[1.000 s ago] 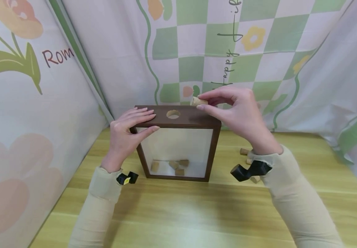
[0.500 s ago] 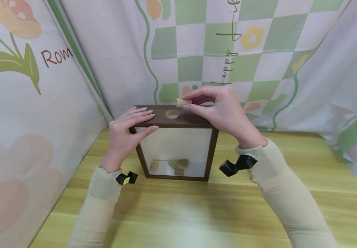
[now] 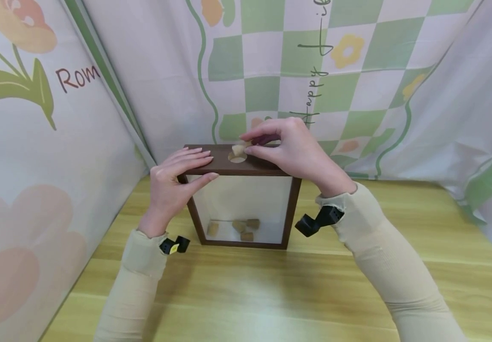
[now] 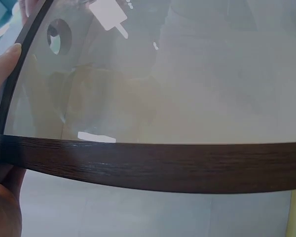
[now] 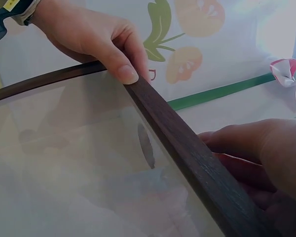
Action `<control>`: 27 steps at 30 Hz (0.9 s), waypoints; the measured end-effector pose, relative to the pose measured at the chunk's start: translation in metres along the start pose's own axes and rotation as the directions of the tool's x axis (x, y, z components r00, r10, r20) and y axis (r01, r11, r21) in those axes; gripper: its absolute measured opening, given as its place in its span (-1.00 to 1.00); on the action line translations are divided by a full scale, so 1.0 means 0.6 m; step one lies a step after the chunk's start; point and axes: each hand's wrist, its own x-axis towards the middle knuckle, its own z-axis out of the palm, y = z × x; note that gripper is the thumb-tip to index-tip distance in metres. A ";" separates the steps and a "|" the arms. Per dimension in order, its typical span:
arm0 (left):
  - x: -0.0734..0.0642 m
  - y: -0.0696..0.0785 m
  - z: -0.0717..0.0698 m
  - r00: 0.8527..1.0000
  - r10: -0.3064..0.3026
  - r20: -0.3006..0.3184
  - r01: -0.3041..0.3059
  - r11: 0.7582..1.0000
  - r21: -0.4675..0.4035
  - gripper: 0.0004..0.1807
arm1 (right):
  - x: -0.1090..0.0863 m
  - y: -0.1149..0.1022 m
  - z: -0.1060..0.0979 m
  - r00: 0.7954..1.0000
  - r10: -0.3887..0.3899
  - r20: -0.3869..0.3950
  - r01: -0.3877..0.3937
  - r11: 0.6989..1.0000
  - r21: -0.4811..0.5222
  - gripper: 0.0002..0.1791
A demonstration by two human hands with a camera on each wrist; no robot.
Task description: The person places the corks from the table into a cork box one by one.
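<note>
A dark brown wooden shadow box (image 3: 294,211) with a clear front stands upright on the table, a round hole (image 3: 237,158) in its top. Several corks (image 3: 247,236) lie inside at the bottom. My left hand (image 3: 177,183) grips the box's top left corner, fingers across the top and thumb at the front edge. Thumb and fingers of my right hand (image 3: 290,149) pinch a cork (image 3: 238,150), tilted right at the hole. The right wrist view shows my right hand (image 5: 266,158) behind the top bar, the held cork hidden there.
A light wood-grain table (image 3: 246,294) lies beneath the box. Patterned curtains (image 3: 263,57) hang close behind and to the left. Small black wrist cameras (image 3: 320,221) stick out from both sleeves.
My right hand has moved left along the box's top, carrying the cork from the right side to the hole, where it now tilts. The left hand stays on the corner.
</note>
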 end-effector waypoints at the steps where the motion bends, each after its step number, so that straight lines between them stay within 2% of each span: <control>1: 0.000 0.001 0.000 1.000 0.001 -0.002 -0.001 1.000 -0.002 -0.60 | 0.000 0.000 0.001 1.000 0.005 0.000 -0.005 1.000 0.005 -0.77; 8: 0.001 0.001 -0.001 1.000 0.003 0.002 -0.003 1.000 0.001 -0.60 | -0.004 -0.001 -0.001 0.999 0.038 -0.024 -0.036 0.997 0.073 -0.72; 15: -0.001 0.000 0.000 1.000 0.000 -0.002 0.000 1.000 -0.005 -0.59 | -0.021 0.000 -0.013 0.993 0.100 -0.066 -0.088 0.983 0.160 -0.68; 22: 0.000 0.000 0.001 1.000 0.006 -0.002 -0.006 1.000 -0.003 -0.60 | -0.050 0.007 -0.033 0.986 0.103 -0.133 -0.088 0.990 0.112 -0.69; 27: 0.000 -0.001 0.002 1.000 0.003 -0.016 -0.003 1.000 -0.016 -0.60 | -0.081 0.012 -0.050 0.967 0.169 -0.192 -0.149 0.982 0.116 -0.69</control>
